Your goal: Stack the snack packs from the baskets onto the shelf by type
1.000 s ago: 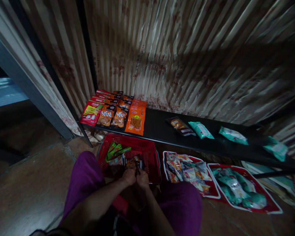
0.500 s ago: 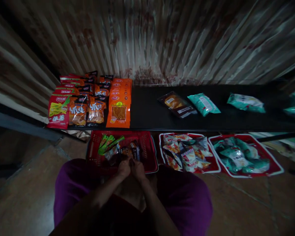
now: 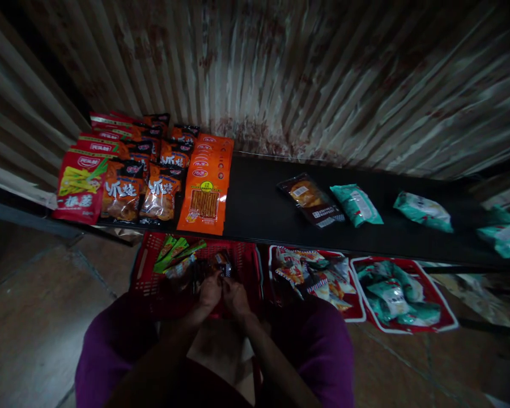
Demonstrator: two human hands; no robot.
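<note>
A long black shelf [image 3: 255,207] spans the scene. Below its near edge sit a red basket [image 3: 247,272] at left and two white-rimmed baskets [image 3: 443,316] at right. Red packets [image 3: 83,184] and orange packets [image 3: 204,198] lie at the shelf's left, teal packets [image 3: 357,205] at its right. The left hand [image 3: 211,291] and right hand [image 3: 237,297] are close together, fingers curled at the near edge of a dark packet [image 3: 222,263] in the red basket; dimness hides whether they pinch it.
</note>
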